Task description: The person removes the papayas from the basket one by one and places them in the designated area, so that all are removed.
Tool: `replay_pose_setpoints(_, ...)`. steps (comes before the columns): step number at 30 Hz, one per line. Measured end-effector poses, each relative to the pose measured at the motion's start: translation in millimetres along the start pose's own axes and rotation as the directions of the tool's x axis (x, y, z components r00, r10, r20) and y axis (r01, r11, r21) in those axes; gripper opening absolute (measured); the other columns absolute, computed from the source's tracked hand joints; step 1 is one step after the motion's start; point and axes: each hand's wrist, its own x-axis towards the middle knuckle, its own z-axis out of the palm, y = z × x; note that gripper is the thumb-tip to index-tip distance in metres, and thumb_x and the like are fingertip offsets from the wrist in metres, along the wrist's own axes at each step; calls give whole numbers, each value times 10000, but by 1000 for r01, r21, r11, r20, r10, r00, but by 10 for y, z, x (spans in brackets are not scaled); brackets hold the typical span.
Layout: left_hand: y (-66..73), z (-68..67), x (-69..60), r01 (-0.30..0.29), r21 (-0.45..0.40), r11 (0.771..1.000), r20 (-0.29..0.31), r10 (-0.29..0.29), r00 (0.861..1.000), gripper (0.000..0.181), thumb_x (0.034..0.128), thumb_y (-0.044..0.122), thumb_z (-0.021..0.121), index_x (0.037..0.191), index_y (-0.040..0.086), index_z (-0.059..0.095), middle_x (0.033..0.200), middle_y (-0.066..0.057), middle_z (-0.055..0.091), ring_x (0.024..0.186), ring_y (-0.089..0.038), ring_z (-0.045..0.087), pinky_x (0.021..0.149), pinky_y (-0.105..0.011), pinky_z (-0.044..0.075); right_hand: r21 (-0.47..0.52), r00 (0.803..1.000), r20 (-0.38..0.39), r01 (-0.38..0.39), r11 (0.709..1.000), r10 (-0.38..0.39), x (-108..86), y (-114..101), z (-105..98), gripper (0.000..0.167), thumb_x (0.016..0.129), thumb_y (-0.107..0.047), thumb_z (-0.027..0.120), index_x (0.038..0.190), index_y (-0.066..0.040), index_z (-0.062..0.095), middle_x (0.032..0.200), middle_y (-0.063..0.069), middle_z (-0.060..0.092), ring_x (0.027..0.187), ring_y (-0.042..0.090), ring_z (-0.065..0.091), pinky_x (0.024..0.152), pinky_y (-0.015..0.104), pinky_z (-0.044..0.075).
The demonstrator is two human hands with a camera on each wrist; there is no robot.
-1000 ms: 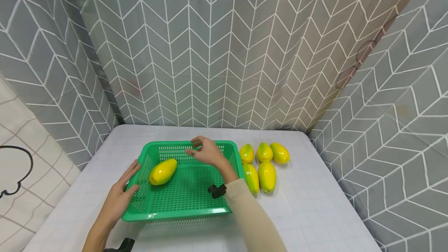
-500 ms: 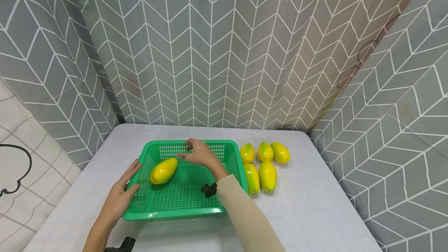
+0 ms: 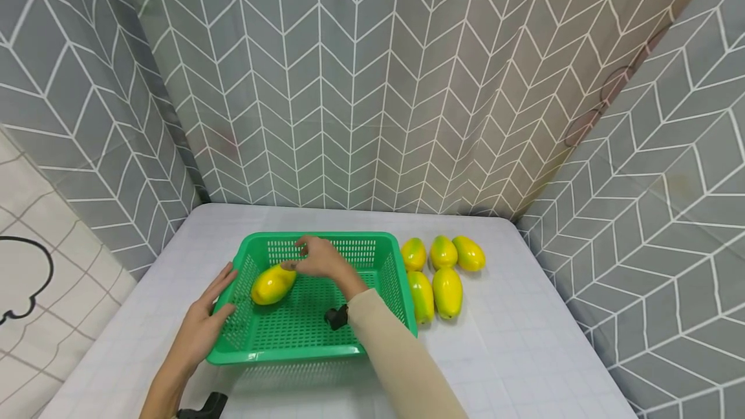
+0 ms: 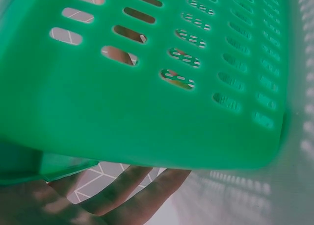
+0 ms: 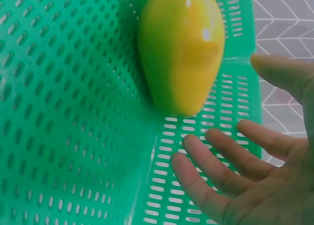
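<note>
A green plastic basket [image 3: 302,355] with slotted walls stands on the table. Inside, toward its left end, lies a glossy yellow papaya [image 3: 272,286], which shows a greenish side in the right wrist view. My right hand [image 3: 319,257] is over the basket, its spread fingers beside the papaya's narrow end. The right wrist view shows a gap between this hand [image 5: 245,171] and the fruit. My left hand [image 3: 200,325] rests on the basket's left rim with straight fingers. In the left wrist view, its fingers [image 4: 147,195] reach past the basket edge.
Several more yellow papayas [image 3: 447,293] lie close together on the white-covered table [image 3: 512,341], just right of the basket. Grey patterned curtains [image 3: 349,83] stand behind the table and on its sides.
My right hand has moved left and slightly down over the basket, up to the papaya. The left hand has stayed on the rim, and the fruits have kept their places.
</note>
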Motion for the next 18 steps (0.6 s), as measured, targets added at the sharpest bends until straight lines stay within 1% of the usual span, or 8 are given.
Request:
replay_pose_setpoints(5,0,1,-8,-1,3,1000,-5,1,1000,643,1065,58,509,1674,79,302,1802,-100,127,1645,-493,89,1218,-821,202,-25,1000,28,5,1000,-4,37,-13,74,656,966,-497,739,1480,-115,598,1385,127,715,1235,259,697,999,364,614)
replay_pose_setpoints(9,-6,-2,-12,-2,1,1000,-5,2,1000,644,1062,53,513,1672,81,309,1803,-86,128,1647,-489,94,1222,-818,205,-28,999,34,3,1000,-2,67,-30,129,642,951,-479,764,1458,-112,619,1334,124,734,1172,232,711,931,336,625)
replay_pose_setpoints(12,-6,-6,-10,-7,3,1000,-2,7,1000,640,1066,58,510,1672,78,307,1804,-82,125,1645,-492,94,1220,-818,205,-36,999,38,8,999,-6,82,-50,161,639,948,-462,771,1454,-101,623,1314,120,740,1141,217,711,907,317,622)
replay_pose_setpoints(15,-2,-14,-9,-12,-1,1000,-1,12,1000,638,1069,65,515,1672,81,309,1804,-69,128,1646,-487,102,1216,-818,221,-55,999,42,7,998,-5,100,-84,188,644,941,-451,780,1453,-95,624,1320,99,734,1144,191,698,928,293,609)
replay_pose_setpoints(18,1,-19,-10,-14,-1,1000,-2,14,1000,637,1069,69,524,1670,83,315,1803,-66,138,1645,-483,118,1208,-814,248,-78,999,49,6,997,-3,110,-124,215,651,934,-458,782,1449,-92,626,1353,82,723,1184,181,682,982,286,594)
